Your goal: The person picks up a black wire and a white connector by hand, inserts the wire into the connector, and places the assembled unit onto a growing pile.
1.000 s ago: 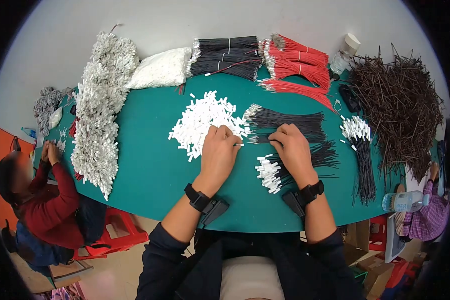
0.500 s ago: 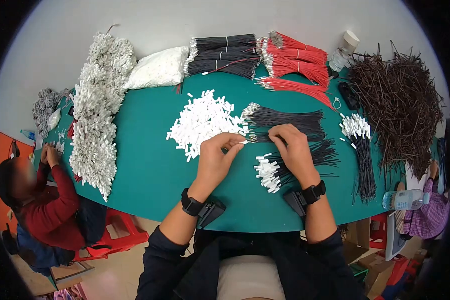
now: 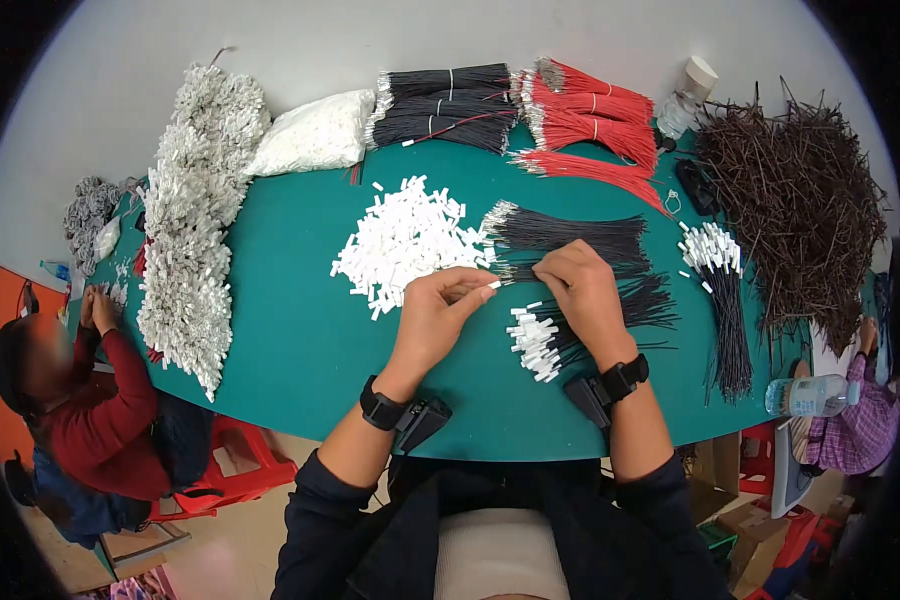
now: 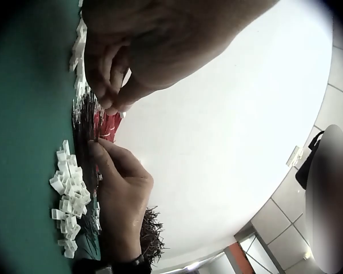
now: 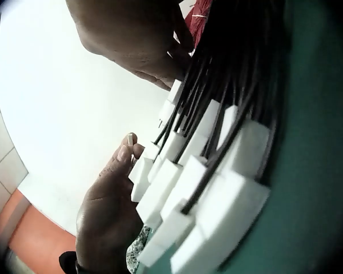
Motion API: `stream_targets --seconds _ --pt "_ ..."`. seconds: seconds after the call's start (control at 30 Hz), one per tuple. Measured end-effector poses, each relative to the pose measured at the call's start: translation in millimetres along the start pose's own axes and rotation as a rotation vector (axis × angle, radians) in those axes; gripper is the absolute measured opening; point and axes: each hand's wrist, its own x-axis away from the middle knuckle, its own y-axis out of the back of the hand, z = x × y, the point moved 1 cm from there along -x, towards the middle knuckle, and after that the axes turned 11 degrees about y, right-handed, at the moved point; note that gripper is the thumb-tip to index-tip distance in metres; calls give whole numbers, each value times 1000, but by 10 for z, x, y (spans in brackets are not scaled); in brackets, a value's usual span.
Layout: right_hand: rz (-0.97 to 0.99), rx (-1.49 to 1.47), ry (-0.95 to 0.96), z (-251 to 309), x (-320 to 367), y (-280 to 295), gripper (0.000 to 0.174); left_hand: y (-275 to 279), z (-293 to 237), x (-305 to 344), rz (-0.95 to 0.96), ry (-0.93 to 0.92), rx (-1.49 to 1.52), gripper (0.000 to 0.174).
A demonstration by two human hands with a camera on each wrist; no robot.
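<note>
My left hand [image 3: 430,318] pinches a small white connector [image 3: 494,285] between thumb and forefinger, just right of the pile of loose white connectors [image 3: 400,245]. In the right wrist view the connector [image 5: 130,138] stands at the left hand's [image 5: 106,211] fingertips. My right hand [image 3: 590,300] is over the black wires [image 3: 570,233], thumb and forefinger together on a thin dark wire, mostly hidden by the fingers. A gap separates the two hands. Below them, black wires with white connectors on their ends [image 3: 535,345] lie on the table.
Along the back are a white bag [image 3: 315,135], black wire bundles [image 3: 445,105] and red wire bundles [image 3: 595,120]. A tall white heap [image 3: 185,260] is at left, with a person beyond. At right are a finished-looking bundle [image 3: 715,255], a brown heap [image 3: 790,210] and a bottle [image 3: 810,397].
My left hand has drawn slightly toward me and turned, so the white connector shows more clearly at its fingertips. My right hand has stayed nearly in place over the black wires.
</note>
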Motion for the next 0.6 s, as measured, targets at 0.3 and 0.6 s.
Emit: stream_targets --seconds 0.3,0.6 --pt "-84 -196 -52 64 -23 31 7 26 28 -11 16 18 26 18" --pt "-69 -300 -59 297 -62 122 12 19 29 -7 31 23 50 15"
